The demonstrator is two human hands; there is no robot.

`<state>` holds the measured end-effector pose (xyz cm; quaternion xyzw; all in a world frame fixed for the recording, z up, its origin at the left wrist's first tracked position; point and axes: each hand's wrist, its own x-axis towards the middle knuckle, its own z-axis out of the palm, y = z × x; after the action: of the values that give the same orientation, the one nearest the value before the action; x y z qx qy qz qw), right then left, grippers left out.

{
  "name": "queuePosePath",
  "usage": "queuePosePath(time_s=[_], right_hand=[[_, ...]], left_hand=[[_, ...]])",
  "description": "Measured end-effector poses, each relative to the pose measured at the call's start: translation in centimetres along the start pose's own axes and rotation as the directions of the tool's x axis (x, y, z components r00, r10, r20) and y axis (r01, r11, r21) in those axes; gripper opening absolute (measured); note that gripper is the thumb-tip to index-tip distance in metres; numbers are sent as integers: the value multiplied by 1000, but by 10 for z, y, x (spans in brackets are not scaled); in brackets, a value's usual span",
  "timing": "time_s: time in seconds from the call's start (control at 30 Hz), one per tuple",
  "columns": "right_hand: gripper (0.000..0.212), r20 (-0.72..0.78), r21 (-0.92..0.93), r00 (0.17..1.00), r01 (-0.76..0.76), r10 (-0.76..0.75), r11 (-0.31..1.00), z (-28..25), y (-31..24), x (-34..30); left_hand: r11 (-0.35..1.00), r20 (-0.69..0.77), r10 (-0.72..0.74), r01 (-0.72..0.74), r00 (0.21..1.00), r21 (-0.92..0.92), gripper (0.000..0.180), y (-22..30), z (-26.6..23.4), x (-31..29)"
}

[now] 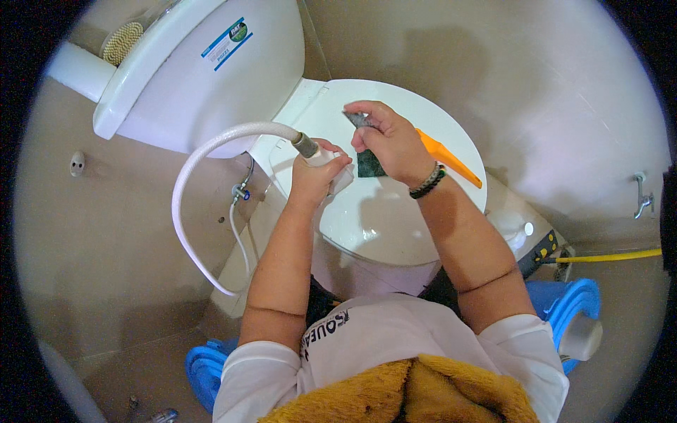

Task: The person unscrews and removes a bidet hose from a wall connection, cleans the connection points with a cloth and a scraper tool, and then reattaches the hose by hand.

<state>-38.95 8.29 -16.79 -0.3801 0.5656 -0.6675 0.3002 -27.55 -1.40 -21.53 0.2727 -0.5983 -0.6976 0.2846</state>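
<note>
My left hand (319,173) is closed around a white plastic fitting (341,180) at the end of a white flexible hose (192,166). A grey collar (305,145) joins the two, and the hose arches off to the left. My right hand (389,141), with a dark braided bracelet at the wrist, grips a dark green scouring pad (369,165), whose greyish corner sticks out between thumb and fingers. Both hands are close together above the closed white toilet lid (395,233). An orange handle (451,162) lies across the lid just right of my right hand, its far end hidden.
A white toilet tank (211,92) stands behind, with a round bristle brush (123,44) on its left. A valve (240,192) is beside the bowl. To the right are a white jug (511,229), a yellow cord (613,256) and a wall tap (642,197). Blue buckets (208,370) flank me.
</note>
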Motion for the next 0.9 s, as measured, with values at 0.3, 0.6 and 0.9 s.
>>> queuePosePath(time_s=[0.3,0.6,0.9], right_hand=[[19,312,-500,950,144,22,854,-2,-1,-6],[16,319,-457,940,266,-122,849,2,-6,-7],[18,403,-565,889,428,-216,705,4,-1,-8]], left_hand=[[994,-30,34,-30,999,109,24,7,13,-8],[965,16,99,-100,995,242,23,1,8,-8],[937,66,129,-143,989,319,26,1,10,-9]])
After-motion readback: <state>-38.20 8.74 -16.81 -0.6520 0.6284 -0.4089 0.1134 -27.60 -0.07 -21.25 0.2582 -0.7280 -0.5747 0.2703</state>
